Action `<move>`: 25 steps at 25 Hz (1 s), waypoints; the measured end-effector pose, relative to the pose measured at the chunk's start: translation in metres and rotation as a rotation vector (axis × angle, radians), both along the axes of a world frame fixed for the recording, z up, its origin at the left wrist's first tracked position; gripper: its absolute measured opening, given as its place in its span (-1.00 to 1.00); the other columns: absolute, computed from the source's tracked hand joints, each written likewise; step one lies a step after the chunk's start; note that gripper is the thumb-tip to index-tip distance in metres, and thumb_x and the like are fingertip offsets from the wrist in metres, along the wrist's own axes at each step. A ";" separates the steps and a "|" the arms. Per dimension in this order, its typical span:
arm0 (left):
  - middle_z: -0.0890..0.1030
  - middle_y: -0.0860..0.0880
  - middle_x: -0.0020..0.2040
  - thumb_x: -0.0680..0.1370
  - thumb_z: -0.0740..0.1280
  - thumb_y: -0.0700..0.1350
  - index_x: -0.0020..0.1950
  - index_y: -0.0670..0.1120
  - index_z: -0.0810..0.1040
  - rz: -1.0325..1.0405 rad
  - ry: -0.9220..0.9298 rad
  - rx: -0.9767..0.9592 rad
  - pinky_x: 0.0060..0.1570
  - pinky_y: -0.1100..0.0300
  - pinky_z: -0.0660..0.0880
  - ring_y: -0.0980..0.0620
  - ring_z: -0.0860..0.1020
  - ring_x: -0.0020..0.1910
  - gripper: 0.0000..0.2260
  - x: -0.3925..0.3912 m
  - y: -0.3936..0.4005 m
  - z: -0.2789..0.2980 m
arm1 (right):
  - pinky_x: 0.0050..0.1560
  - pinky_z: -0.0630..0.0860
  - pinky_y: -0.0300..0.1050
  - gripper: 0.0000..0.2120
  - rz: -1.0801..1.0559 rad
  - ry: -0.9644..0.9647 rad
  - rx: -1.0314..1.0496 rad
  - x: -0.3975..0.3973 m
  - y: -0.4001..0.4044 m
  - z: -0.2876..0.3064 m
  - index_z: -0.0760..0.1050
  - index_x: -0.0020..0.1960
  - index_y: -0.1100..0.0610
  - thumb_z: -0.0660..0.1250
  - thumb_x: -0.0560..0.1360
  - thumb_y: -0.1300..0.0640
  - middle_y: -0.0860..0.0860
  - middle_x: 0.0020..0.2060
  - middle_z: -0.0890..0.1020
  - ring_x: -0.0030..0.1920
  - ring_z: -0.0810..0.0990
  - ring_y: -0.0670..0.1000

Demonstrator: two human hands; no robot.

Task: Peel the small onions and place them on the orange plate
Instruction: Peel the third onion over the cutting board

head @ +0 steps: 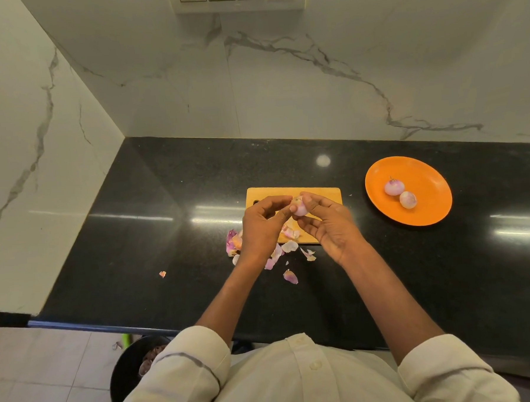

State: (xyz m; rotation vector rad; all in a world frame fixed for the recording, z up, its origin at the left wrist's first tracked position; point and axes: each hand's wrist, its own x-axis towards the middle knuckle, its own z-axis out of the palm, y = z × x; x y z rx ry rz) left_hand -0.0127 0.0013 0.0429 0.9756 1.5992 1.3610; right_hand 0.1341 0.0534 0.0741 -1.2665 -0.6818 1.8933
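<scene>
A small pale purple onion (299, 207) is held above the wooden cutting board (325, 194) between both hands. My right hand (329, 225) grips it with thumb and fingers. My left hand (260, 228) pinches at the onion's top left side with its fingertips. The orange plate (429, 192) lies to the right on the black counter and holds two peeled onions (394, 187), (408, 199) side by side. Loose purple and white onion skins (233, 242) lie on and around the board's near edge.
The black counter (167, 236) meets marble walls at the back and left. Stray skin pieces (162, 274), (290, 277) lie nearer the front edge. A dark bin (134, 367) stands on the tiled floor below the counter's front left.
</scene>
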 end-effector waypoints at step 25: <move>0.77 -0.09 0.00 0.62 0.50 -0.19 0.14 -0.21 0.73 -0.015 0.080 0.148 0.08 0.07 0.70 -0.04 0.75 0.02 -0.86 -0.002 -0.012 0.030 | 0.10 0.71 -0.03 -0.74 0.085 -0.086 0.242 0.006 -0.001 0.023 0.67 0.24 0.17 0.48 0.55 0.21 0.07 0.09 0.76 0.12 0.76 0.08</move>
